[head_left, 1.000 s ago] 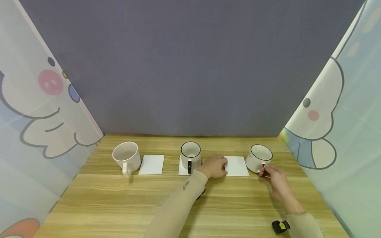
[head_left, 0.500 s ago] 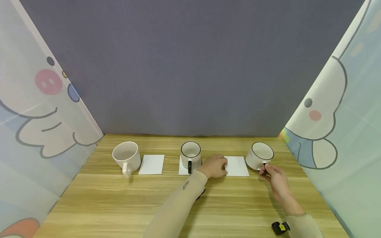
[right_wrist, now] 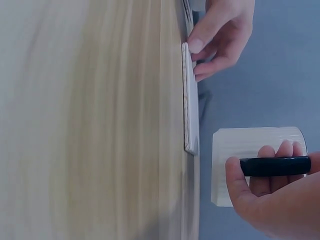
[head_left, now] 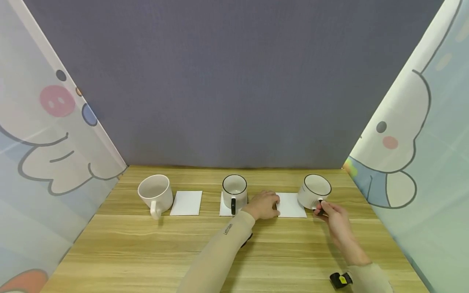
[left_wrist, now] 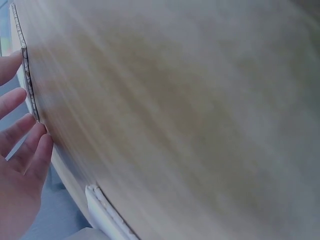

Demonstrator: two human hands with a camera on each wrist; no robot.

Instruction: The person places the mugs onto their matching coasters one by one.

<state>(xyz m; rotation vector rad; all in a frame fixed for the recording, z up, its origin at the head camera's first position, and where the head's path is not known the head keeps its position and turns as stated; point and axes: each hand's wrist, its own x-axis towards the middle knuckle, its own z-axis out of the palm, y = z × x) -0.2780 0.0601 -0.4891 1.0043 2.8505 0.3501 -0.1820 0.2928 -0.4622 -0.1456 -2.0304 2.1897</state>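
Note:
My right hand (head_left: pixel 338 219) grips the black handle (right_wrist: pixel 275 166) of a white mug (head_left: pixel 307 197) with a dark rim. In the right wrist view a gap shows between that mug's base and the wooden table, so it is held up. To its left lies a square white coaster (head_left: pixel 291 204). My left hand (head_left: pixel 262 204) touches this coaster's left edge, its fingers (left_wrist: pixel 17 135) spread along it in the left wrist view. A second dark-rimmed mug (head_left: pixel 239 199) stands on the middle coaster (head_left: pixel 222 209), its black handle toward me.
At the left, a plain white mug (head_left: pixel 157 195) stands on the wooden table (head_left: pixel 146 248), beside another white coaster (head_left: pixel 186 202). A grey panel (head_left: pixel 234 89) closes the back. Patterned sheets (head_left: pixel 432 162) hang at both sides.
My right hand has lifted the mug slightly and moved it left, closer to the right coaster. My left hand has stayed at the coaster's edge.

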